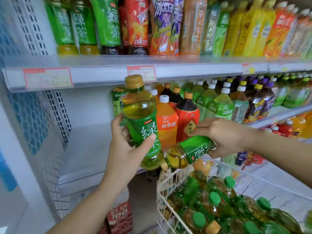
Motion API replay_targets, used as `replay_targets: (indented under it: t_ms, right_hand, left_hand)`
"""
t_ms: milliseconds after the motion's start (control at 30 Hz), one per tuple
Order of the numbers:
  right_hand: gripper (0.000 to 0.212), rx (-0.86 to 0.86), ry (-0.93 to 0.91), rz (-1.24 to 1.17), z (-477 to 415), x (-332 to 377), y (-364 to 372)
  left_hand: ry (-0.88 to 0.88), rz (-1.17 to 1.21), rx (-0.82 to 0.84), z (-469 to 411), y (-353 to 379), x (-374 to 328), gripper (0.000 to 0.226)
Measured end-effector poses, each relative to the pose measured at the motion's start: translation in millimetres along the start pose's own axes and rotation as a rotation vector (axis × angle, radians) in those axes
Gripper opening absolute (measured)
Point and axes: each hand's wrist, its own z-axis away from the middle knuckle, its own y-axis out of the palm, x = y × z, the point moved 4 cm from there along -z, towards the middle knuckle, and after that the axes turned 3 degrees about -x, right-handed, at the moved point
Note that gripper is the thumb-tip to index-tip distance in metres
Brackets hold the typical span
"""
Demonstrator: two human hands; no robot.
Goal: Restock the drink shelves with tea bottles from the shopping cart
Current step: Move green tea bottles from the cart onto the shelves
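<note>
My left hand (pixel 130 146) grips a green-labelled tea bottle (pixel 140 115) with a gold cap, held upright in front of the middle shelf (pixel 87 149). My right hand (pixel 222 137) holds a second green tea bottle (pixel 189 152) on its side, neck pointing left and down, just above the cart's corner. The white wire shopping cart (pixel 170 181) at lower right is filled with several more tea bottles (pixel 214 200) with green and gold caps. The left part of the middle shelf is bare.
Orange (pixel 167 122) and red-labelled (pixel 187 119) bottles stand on the middle shelf right behind the held bottles, with green ones further right. The upper shelf (pixel 185 68) carries a full row of drinks. A perforated white side panel (pixel 55 112) closes the shelf's left end.
</note>
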Motion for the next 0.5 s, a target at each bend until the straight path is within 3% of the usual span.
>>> replay_targets:
  t_ms: [133,233,500]
  right_hand:
    - [0.068,-0.267,0.0,0.036,-3.1,-5.4,-66.5]
    - [0.067,-0.438,0.049,-0.006,-15.5,-5.3,-108.4]
    - [0.068,-0.873,0.287,0.013,-78.3,7.8,-175.7]
  left_hand:
    - [0.233,0.069,-0.04,-37.3,-17.1,-63.2,0.081]
    - [0.411,0.075,-0.061,-62.1,-34.3,-112.0,0.072]
    - [0.688,-0.148,-0.223,-108.4,-91.2,-190.5,0.07]
